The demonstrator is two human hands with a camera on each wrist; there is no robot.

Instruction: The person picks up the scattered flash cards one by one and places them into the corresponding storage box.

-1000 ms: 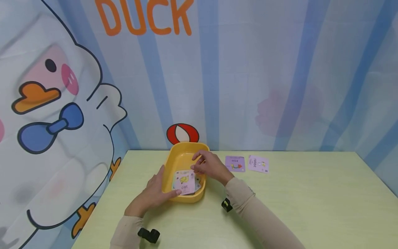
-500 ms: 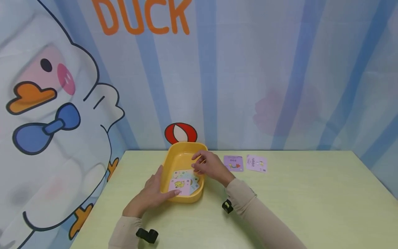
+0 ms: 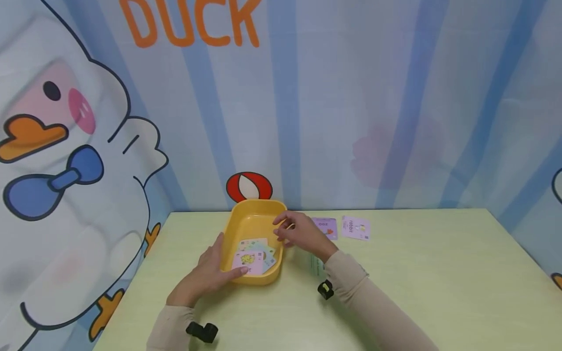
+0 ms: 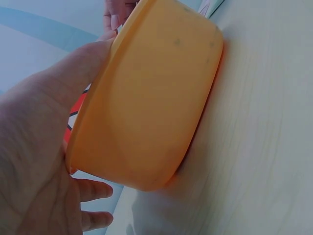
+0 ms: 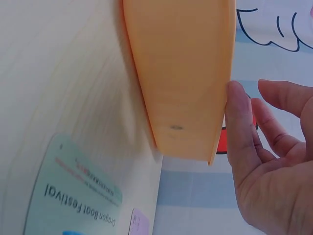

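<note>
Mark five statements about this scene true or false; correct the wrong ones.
1. The left hand holds the yellow tray at its rim. True.
2. The rabbit card lies inside the yellow tray. False: the rabbit card lies on the table, to the right of the yellow tray.
3. A green card reading "Dragon Boat Festival" lies outside the yellow tray. True.
4. The right hand grips the pink card. False: the pink card lies in the yellow tray; the right hand is at the tray's right rim, with no card visible in it.
5. The DUCK lettering is blue. False: the DUCK lettering is orange.
</note>
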